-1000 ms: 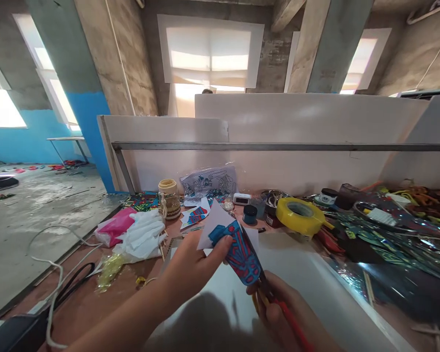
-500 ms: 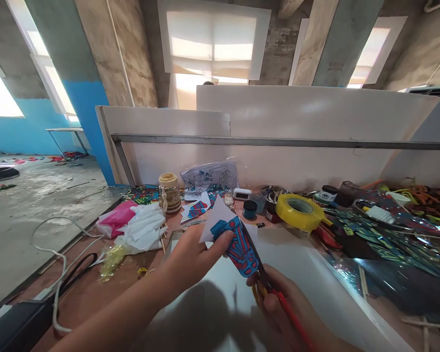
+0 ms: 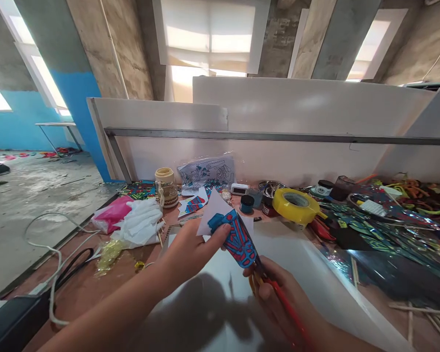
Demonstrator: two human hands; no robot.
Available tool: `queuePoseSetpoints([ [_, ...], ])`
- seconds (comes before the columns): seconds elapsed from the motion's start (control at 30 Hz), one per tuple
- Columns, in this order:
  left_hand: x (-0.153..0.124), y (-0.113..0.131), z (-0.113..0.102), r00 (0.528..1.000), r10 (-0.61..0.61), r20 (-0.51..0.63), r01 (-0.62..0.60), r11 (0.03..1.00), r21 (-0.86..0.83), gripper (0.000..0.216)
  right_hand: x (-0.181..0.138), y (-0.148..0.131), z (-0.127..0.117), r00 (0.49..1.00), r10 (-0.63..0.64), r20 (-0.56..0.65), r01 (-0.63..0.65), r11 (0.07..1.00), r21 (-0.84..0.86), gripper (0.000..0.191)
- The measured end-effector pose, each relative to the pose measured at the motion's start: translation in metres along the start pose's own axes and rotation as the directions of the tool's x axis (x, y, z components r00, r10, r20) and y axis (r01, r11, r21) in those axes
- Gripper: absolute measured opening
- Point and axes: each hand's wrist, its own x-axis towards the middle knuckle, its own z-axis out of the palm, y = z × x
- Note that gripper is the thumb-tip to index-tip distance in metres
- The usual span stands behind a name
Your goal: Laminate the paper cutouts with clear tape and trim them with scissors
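Note:
Between thumb and fingers, my left hand [image 3: 196,244] pinches a paper cutout [image 3: 239,239] with a blue and red drawn pattern. White paper margin still sticks up on its upper left side. Red-handled scissors [image 3: 278,293] are gripped in my right hand [image 3: 282,288], and their dark blades run along the cutout's right edge. How far the blades are parted is hard to see. Beneath both hands lies a large white sheet [image 3: 297,254], darkened by their shadow. Another blue and red drawn piece of paper [image 3: 195,203] rests behind my left hand.
A roll of yellow tape [image 3: 297,208], a dark-lidded jar [image 3: 247,204] and a tan pot [image 3: 165,188] stand along the back. White tissue [image 3: 141,220] and a pink bag [image 3: 112,215] lie left, near a white cable [image 3: 55,274]. Shiny strips [image 3: 381,234] and sticks crowd the right.
The view has shifted slightly, so everything sits a little higher and further left. Both hands keep their hold, and the scissors remain along the cutout's right edge.

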Motion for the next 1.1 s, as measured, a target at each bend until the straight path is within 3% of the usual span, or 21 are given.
queuePoseSetpoints([
  [0.3,0.0004,-0.0003,0.0012,1.0,-0.015,0.016,0.016,0.999,-0.044,0.034,0.0009,0.0017,0.0032,1.0,0.02,0.024,-0.021,0.998,0.059,0.081],
  [0.57,-0.0023,0.0023,0.0059,0.996,-0.061,0.06,0.065,0.996,-0.065,0.036,0.0043,-0.001,0.0013,0.979,-0.202,0.027,0.204,0.975,-0.093,0.06],
  [1.1,-0.0015,0.0007,0.0061,0.99,-0.099,0.103,0.112,0.986,-0.123,0.036,0.0047,-0.007,0.0054,0.978,-0.207,0.012,0.207,0.977,-0.049,0.062],
])
